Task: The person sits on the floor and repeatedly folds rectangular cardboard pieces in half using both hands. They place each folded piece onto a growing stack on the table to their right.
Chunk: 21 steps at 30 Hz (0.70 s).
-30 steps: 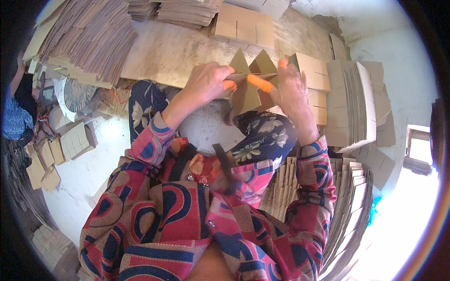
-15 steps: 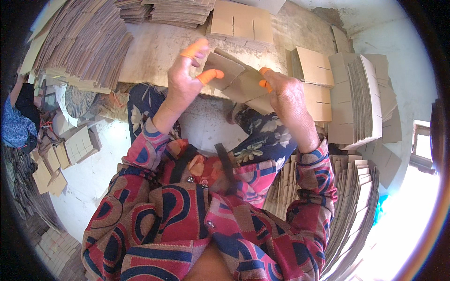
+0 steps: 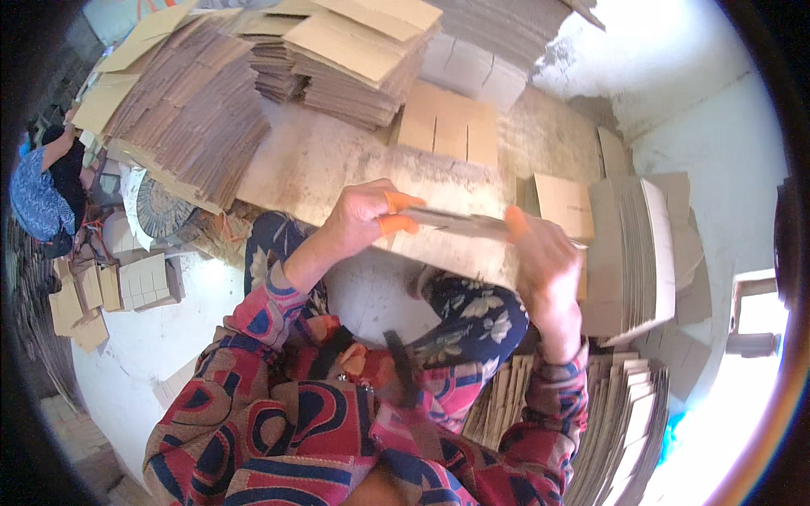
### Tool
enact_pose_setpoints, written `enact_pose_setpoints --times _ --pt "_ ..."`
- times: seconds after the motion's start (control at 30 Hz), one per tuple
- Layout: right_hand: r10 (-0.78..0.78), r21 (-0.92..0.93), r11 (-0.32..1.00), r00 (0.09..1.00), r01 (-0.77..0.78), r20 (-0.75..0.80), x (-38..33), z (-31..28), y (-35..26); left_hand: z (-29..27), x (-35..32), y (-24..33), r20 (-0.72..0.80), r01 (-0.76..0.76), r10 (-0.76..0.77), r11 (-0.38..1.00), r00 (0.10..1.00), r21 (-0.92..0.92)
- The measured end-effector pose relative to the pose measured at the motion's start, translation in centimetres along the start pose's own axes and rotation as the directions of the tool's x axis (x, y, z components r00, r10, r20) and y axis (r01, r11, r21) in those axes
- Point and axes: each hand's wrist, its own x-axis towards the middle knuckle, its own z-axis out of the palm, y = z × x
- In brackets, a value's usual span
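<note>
Above my lap, a slotted cardboard divider [image 3: 460, 223] is turned almost edge-on and spans the gap between my hands. It may be more than one layer; the blur hides this. My left hand [image 3: 364, 219], with orange finger covers on thumb and forefinger, pinches its left end. At the other end is my right hand [image 3: 544, 263], smeared by motion, an orange-covered finger against the cardboard and the other fingers curled. Behind the divider is a worn wooden board [image 3: 312, 156]. A flat slotted cardboard piece [image 3: 450, 126] lies farther back on it.
Tall cardboard stacks [image 3: 181, 105] stand at the far left, with another stack [image 3: 359, 63] at the back. Upright cardboard sheets [image 3: 629, 253] crowd the right, and more rows [image 3: 612, 413] stand by my right elbow. Another person's blue patterned sleeve [image 3: 38, 198] shows at the left edge.
My left fingers, spread apart before, have closed on the cardboard. The divider has turned from showing its face to edge-on. The view has shifted, bringing more of the back stacks into sight.
</note>
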Motion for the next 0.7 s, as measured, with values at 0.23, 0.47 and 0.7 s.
enact_pose_setpoints --times 0.23,0.47,0.7 --pt "-0.143 -0.470 0.875 0.867 -0.114 -0.477 1.7 -3.2 0.0 -6.0 6.9 9.1 0.017 -0.567 0.752 0.481 0.659 0.668" --pt "0.110 -0.463 0.852 0.949 -0.242 -0.294 -3.4 1.2 3.8 -13.2 14.3 -0.2 0.169 -0.327 0.677 0.113 0.717 0.938" --pt "0.393 -0.497 0.765 0.908 -0.411 -0.146 -11.1 5.5 9.5 -15.4 12.9 -9.5 0.119 -0.233 0.313 0.359 0.942 0.904"
